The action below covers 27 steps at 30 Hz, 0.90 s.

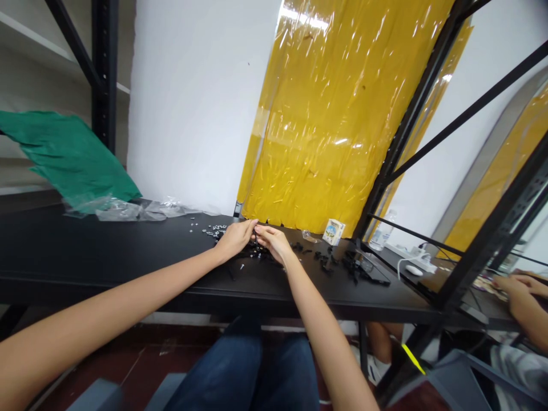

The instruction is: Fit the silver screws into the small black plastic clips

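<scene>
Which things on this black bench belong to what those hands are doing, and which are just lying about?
At the job:
left hand
right hand
small black plastic parts
little grey fittings

Lying about:
clear plastic wrap
green sheet
small white carton
water bottle
white mouse

Your head-worn camera looks forward and down from above your lap, with a wide view that bends the scene toward its edges. Your jeans (242,371) fill the bottom edge, and your left hand (234,240) and right hand (274,243) sit near the middle of the view, well within reach of the lens. Just past them runs the black table (85,245), with yellow plastic sheeting (325,114) beyond and a black shelf upright (105,68) slanting at the upper left.
</scene>
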### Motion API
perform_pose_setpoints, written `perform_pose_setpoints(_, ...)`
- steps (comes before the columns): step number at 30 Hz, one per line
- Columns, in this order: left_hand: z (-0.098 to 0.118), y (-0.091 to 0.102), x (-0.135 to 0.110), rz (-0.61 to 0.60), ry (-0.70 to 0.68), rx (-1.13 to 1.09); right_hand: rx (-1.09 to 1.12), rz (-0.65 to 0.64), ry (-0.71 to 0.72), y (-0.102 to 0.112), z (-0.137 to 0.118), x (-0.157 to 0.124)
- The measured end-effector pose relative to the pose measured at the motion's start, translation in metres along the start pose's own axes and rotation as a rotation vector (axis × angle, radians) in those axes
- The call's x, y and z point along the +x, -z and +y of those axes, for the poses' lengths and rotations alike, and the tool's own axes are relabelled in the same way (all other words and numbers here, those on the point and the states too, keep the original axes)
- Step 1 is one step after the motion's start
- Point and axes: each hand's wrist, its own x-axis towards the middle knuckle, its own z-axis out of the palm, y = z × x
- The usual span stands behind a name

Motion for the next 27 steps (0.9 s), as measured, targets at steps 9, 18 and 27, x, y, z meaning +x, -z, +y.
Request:
perform_pose_setpoints(9, 0.0023, 0.0050, -0.0006, -0.097, 0.138, -0.220, 0.017, 0.087, 0.041, 0.0023, 0.0007, 0.0023)
perform_pose_setpoints(18, 0.0030, 0.0053, -0.0007, -0.178, 0.136, -0.319, 0.065, 0.076, 0.041, 0.0025, -0.0012, 0.0021)
perform_pose_setpoints(27, -0.0055, -0.0015, -0.0006, -0.165, 0.096, -0.316, 0.041, 0.045, 0.034, 0.0021, -0.0009, 0.0006)
